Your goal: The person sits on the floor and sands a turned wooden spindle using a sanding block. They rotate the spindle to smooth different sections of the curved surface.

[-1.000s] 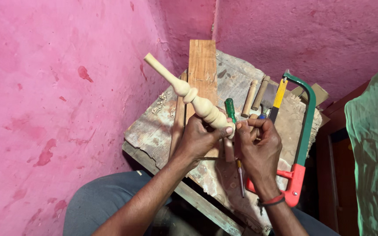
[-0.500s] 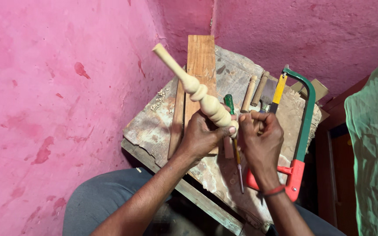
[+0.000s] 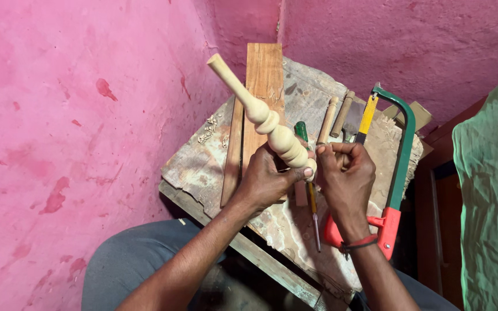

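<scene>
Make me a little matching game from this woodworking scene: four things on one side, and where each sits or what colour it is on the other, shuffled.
Things:
1. turned wooden spindle
2. hacksaw
3. screwdriver
4. wooden plank

Descriptions:
A. green frame, red handle
B. lies flat, running toward the pink wall
C. held in the left hand, pointing up and left
D. green handle, lying between the hands

Pairs: 1-C, 2-A, 3-D, 4-B

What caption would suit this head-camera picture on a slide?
Left hand grips a turned wooden spindle while the right hand closes beside it, above a hacksaw.
</scene>
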